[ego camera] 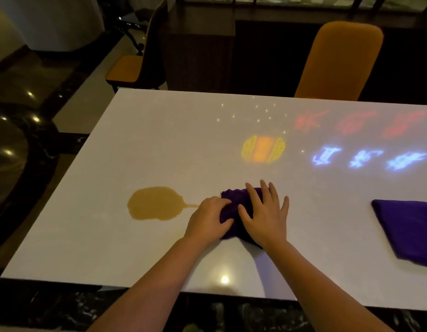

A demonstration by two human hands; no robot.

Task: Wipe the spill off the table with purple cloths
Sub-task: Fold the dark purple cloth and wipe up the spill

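From the head camera, both your hands rest on a bunched purple cloth [234,207] near the front edge of the white table [159,140]. Your left hand [207,218] sits curled on the cloth's left side, fingers bent and gripping the fabric. Your right hand [264,212] lies flat on top, fingers spread and pressing down.

The brown spill [155,203] lies to the left of the cloth, just beyond your left hand, with a thin tail running right toward your knuckles. Its long axis runs left to right, so the push should probably go straight left, with your left hand leading.

A second purple cloth [409,228] lies flat, well apart on the right, untouched.
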